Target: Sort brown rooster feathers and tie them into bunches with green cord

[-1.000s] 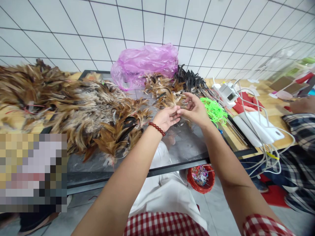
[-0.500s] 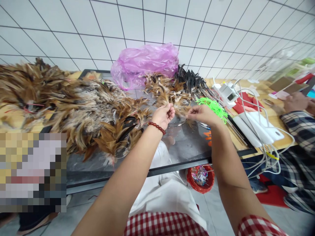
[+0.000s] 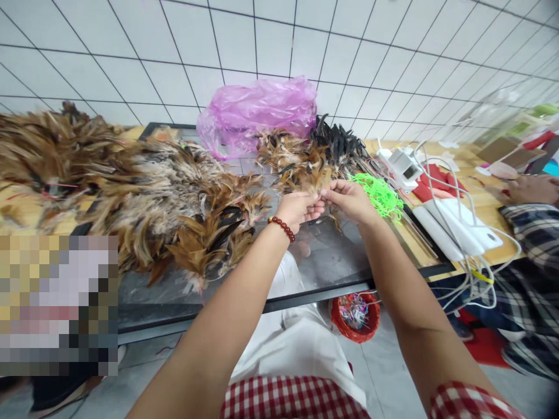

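My left hand, with a dark red bead bracelet on its wrist, is pinched on a light brown feather that points up and away from the fingertips. At the same spot my right hand meets it, thumb and finger closed together; what lies between them is too small to tell. Just beyond both hands is a pile of brown feathers, with black feathers to its right. A larger spread of brown and whitish feathers covers the table left of my left hand.
Bright green cord lies right of my right hand. Farther right are a white device with cables and red cloth. A pink plastic bag sits against the tiled wall. Below the table edge stands a red bin. Another person's hand rests at far right.
My right hand has moved left and my left hand slightly right, so their fingertips now meet. The other person's hands at the right have lowered to the table.
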Tool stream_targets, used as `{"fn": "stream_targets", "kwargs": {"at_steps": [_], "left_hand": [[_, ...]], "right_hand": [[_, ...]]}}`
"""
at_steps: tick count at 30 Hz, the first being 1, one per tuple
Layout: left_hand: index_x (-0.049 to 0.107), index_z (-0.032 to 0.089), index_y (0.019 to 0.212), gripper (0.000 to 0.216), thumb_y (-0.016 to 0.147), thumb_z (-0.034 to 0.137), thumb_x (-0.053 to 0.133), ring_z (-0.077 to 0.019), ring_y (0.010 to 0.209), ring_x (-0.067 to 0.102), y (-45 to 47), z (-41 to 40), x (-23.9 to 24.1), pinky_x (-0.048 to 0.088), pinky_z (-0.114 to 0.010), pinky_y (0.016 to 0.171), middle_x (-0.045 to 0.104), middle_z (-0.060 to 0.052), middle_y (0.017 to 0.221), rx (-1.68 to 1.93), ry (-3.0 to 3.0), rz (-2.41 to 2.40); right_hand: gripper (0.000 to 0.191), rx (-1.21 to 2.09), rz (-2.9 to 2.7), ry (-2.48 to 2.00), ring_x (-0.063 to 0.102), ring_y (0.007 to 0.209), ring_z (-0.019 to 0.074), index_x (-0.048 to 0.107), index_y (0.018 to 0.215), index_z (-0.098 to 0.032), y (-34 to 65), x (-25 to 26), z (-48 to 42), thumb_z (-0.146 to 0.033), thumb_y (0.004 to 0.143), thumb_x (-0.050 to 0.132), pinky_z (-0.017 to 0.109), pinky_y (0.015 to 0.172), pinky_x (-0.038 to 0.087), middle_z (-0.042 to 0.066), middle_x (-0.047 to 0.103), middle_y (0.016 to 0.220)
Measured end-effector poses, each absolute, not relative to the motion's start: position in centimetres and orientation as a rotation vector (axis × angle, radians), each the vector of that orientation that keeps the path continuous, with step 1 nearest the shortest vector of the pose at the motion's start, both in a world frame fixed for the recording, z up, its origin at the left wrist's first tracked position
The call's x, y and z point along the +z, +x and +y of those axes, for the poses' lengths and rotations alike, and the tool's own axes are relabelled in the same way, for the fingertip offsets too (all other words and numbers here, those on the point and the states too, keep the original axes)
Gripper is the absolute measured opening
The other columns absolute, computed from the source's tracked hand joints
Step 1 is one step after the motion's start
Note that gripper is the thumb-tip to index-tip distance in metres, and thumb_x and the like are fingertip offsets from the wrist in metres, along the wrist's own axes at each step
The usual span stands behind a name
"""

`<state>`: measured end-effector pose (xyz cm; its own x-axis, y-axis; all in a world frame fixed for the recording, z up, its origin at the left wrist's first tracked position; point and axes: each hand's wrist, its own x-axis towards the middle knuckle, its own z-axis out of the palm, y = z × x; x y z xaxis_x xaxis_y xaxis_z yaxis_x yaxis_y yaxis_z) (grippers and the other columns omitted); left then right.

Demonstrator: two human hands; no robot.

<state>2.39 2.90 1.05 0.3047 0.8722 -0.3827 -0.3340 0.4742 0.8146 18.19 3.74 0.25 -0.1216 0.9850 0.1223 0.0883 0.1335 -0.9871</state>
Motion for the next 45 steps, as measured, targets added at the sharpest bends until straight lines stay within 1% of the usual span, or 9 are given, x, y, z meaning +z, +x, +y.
{"fn": "stream_targets", "kwargs": {"at_steps": [8, 12, 16, 21, 25, 28, 34, 40, 45], "left_hand": [[0.059, 0.01, 0.063, 0.019, 0.082, 0.009, 0.063, -0.0053, 0.043, 0.049, 2.4, 2.9, 1.1, 0.039, -0.019, 0.045, 0.058, -0.001, 0.055, 0.884, 0.827, 0.996], [0.062, 0.01, 0.069, 0.016, 0.084, 0.009, 0.059, -0.0048, 0.045, 0.049, 2.2, 3.2, 1.2, 0.04, -0.018, 0.047, 0.057, 0.0, 0.056, 1.042, 0.722, 0.965], [0.062, 0.011, 0.074, 0.012, 0.086, 0.01, 0.057, -0.0049, 0.048, 0.05, 1.9, 3.4, 1.2, 0.04, -0.018, 0.049, 0.056, 0.001, 0.057, 1.129, 0.617, 0.927], [0.061, 0.011, 0.076, 0.009, 0.085, 0.011, 0.059, -0.0042, 0.048, 0.051, 1.8, 3.6, 1.1, 0.041, -0.017, 0.051, 0.056, 0.002, 0.058, 1.128, 0.575, 0.93], [0.062, 0.011, 0.075, 0.009, 0.084, 0.011, 0.061, -0.006, 0.051, 0.056, 1.9, 3.6, 1.0, 0.045, -0.019, 0.054, 0.061, -0.001, 0.062, 1.091, 0.591, 0.962], [0.062, 0.011, 0.075, 0.008, 0.083, 0.012, 0.064, -0.0088, 0.057, 0.062, 2.0, 3.5, 0.8, 0.05, -0.021, 0.062, 0.066, -0.004, 0.067, 1.027, 0.627, 0.972], [0.063, 0.011, 0.072, 0.01, 0.081, 0.013, 0.066, -0.01, 0.055, 0.062, 2.3, 3.1, 0.8, 0.049, -0.022, 0.058, 0.068, -0.007, 0.067, 0.903, 0.724, 0.948], [0.06, 0.011, 0.06, 0.02, 0.079, 0.011, 0.067, -0.0053, 0.042, 0.049, 2.7, 2.9, 0.8, 0.037, -0.018, 0.044, 0.059, -0.001, 0.053, 0.899, 0.909, 1.01], [0.064, 0.012, 0.072, 0.011, 0.082, 0.013, 0.064, -0.0038, 0.044, 0.048, 2.5, 3.6, 0.9, 0.037, -0.016, 0.044, 0.057, 0.002, 0.056, 1.13, 0.709, 1.007]], "right_hand": [[0.029, 0.922, -1.572, -1.187, 0.054, 0.06, 0.0107, 0.064, 0.073, -0.019, 18.5, 0.0, 4.0, -0.046, 0.07, 0.074, 0.025, 0.059, 0.043, 0.0, 0.065, 0.068], [0.021, 0.65, -1.85, -1.591, 0.053, 0.056, 0.0119, 0.07, 0.073, -0.019, 19.7, 0.5, 3.6, -0.039, 0.069, 0.072, 0.026, 0.055, 0.038, 0.0, 0.065, 0.063], [0.013, 0.614, -2.13, -1.763, 0.049, 0.051, 0.0115, 0.069, 0.062, -0.02, 20.2, 0.8, 3.3, -0.031, 0.063, 0.075, 0.026, 0.052, 0.034, -0.002, 0.061, 0.053], [0.019, 0.96, -1.83, -1.545, 0.051, 0.051, 0.0108, 0.063, 0.065, -0.019, 19.7, 0.9, 3.3, -0.034, 0.067, 0.073, 0.024, 0.051, 0.036, -0.002, 0.061, 0.056], [0.039, 1.264, -1.393, -1.303, 0.059, 0.057, 0.0123, 0.056, 0.069, -0.019, 19.3, 1.1, 3.3, -0.045, 0.059, 0.082, 0.023, 0.05, 0.04, 0.002, 0.066, 0.067], [0.043, 1.311, -1.32, -1.211, 0.054, 0.054, 0.0094, 0.055, 0.068, -0.019, 18.8, 1.1, 3.4, -0.046, 0.055, 0.086, 0.022, 0.049, 0.038, 0.0, 0.063, 0.066], [0.044, 1.149, -1.406, -1.132, 0.04, 0.049, 0.006, 0.055, 0.067, -0.019, 17.9, 0.4, 3.6, -0.052, 0.057, 0.083, 0.022, 0.047, 0.031, -0.005, 0.052, 0.059], [0.038, 1.003, -1.505, -1.191, 0.047, 0.057, 0.0098, 0.06, 0.069, -0.019, 18.1, 0.4, 3.8, -0.052, 0.063, 0.078, 0.025, 0.054, 0.038, -0.002, 0.059, 0.065], [0.022, 0.61, -1.726, -1.536, 0.053, 0.06, 0.0134, 0.068, 0.078, -0.018, 20.5, 0.5, 3.8, -0.038, 0.07, 0.071, 0.027, 0.06, 0.039, 0.0, 0.063, 0.065]]}}
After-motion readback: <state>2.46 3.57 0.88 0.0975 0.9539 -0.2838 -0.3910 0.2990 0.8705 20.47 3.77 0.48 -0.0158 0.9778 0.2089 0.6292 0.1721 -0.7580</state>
